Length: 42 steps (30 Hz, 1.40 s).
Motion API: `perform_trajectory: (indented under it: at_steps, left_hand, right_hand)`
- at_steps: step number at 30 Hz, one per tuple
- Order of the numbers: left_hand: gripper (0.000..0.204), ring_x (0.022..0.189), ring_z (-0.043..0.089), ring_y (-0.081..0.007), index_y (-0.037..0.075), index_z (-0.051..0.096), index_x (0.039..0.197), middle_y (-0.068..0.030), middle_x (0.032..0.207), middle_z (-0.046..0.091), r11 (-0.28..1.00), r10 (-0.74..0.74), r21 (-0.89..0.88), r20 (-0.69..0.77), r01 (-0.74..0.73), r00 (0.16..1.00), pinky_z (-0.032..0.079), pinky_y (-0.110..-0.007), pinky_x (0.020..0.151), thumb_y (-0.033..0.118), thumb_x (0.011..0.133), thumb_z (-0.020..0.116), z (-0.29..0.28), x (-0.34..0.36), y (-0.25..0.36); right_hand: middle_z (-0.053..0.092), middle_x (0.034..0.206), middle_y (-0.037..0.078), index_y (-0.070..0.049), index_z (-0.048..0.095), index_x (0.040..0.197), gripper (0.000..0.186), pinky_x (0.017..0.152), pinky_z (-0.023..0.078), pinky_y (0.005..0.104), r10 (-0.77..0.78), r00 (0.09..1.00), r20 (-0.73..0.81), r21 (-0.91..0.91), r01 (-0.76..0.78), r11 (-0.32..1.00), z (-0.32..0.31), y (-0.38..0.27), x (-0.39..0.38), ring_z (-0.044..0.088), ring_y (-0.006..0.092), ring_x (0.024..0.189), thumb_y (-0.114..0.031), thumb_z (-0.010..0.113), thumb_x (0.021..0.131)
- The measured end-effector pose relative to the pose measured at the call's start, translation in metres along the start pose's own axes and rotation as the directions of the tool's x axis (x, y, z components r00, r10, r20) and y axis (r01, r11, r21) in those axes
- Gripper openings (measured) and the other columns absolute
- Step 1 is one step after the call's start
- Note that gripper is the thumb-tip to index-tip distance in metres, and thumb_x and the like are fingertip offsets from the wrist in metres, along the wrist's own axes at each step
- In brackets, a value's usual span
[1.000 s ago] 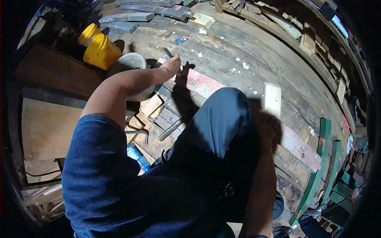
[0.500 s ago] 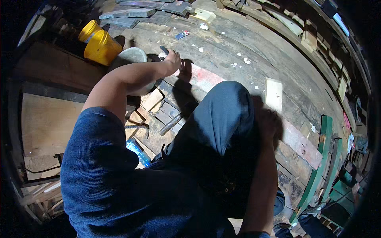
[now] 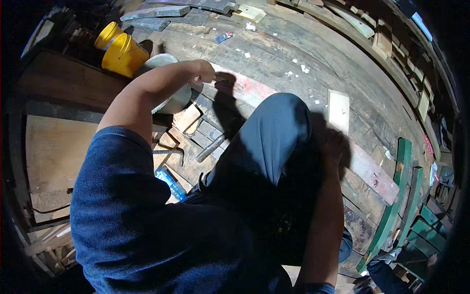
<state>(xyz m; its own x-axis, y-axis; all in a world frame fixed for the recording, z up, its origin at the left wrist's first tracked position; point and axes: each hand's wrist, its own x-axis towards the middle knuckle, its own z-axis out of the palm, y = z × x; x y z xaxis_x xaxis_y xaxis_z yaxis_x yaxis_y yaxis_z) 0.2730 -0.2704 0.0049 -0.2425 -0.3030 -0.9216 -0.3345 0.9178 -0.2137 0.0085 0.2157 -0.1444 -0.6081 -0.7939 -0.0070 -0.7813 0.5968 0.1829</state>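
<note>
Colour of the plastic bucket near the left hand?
Yellow plastic bucket, clearest in the head view.

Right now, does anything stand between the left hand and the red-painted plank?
Nothing visible does. The left hand is right at the edge of the red-painted plank; the grey bowl sits aside, under the forearm.

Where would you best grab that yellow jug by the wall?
Probably by its neck, just under the yellow cap, coming from above. The yellow jug stands tilted among boards at the upper left, with a grey bowl close on its right and dark planks on its left, so the sides look crowded. Whether it has a handle cannot be told from here.
</note>
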Motion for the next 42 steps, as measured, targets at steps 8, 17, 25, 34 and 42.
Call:
perform_trajectory:
  at_steps: [8,17,25,34,42]
  left_hand:
    - [0.023,0.095,0.062,-0.0381,0.0,0.052,0.096,-0.021,0.102,0.062,0.06,0.231,-0.993,0.114,0.103,0.966,0.04,-0.066,0.086,0.001,0.073,0.047,0.043,-0.031,0.035]
    - [0.025,0.108,0.055,-0.0392,-0.005,0.054,0.096,-0.0229,0.103,0.06,-0.283,0.594,-0.905,0.095,0.318,0.799,0.036,-0.066,0.094,0.008,0.077,0.046,0.075,0.007,0.048]
    - [0.029,0.091,0.057,-0.0374,-0.005,0.044,0.107,-0.025,0.099,0.053,-0.464,0.223,-0.875,0.04,0.142,0.974,0.034,-0.07,0.093,0.011,0.083,0.041,0.041,-0.025,0.091]
    - [0.041,0.108,0.051,-0.0468,0.0,0.046,0.12,-0.024,0.117,0.054,-0.381,0.459,-0.891,0.05,0.248,0.887,0.03,-0.074,0.09,0.01,0.081,0.043,0.049,0.002,0.091]
    - [0.037,0.107,0.05,-0.0468,-0.005,0.046,0.116,-0.0266,0.12,0.05,-0.399,0.322,-0.834,0.263,0.382,0.91,0.027,-0.073,0.093,0.016,0.086,0.039,0.022,-0.003,0.113]
  right_hand:
    - [0.048,0.125,0.021,-0.004,0.045,0.125,0.041,0.097,0.039,0.0493,0.056,0.996,-0.064,0.018,-0.055,0.998,-0.037,0.004,-0.01,0.044,0.0393,0.119,-0.024,0.041,0.09]
    - [0.028,0.144,0.021,-0.011,0.037,0.135,0.051,0.103,0.03,0.0571,0.139,0.969,0.206,0.071,-0.157,0.985,-0.026,-0.002,0.001,0.028,0.0407,0.132,-0.035,0.043,0.09]
    - [0.028,0.143,0.026,-0.008,0.035,0.137,0.053,0.104,0.029,0.0517,0.198,0.931,0.308,0.221,-0.273,0.936,-0.084,-0.016,-0.005,0.033,0.0437,0.129,-0.029,0.042,0.09]
    - [0.031,0.142,0.024,-0.007,0.036,0.136,0.049,0.102,0.034,0.0509,0.183,0.939,0.291,0.18,-0.242,0.953,-0.085,-0.017,-0.005,0.037,0.0429,0.126,-0.022,0.041,0.09]
    - [0.037,0.136,0.024,-0.005,0.037,0.134,0.049,0.1,0.037,0.05,0.168,0.974,0.151,0.105,-0.185,0.977,-0.059,-0.01,-0.007,0.042,0.0432,0.12,-0.02,0.043,0.088]
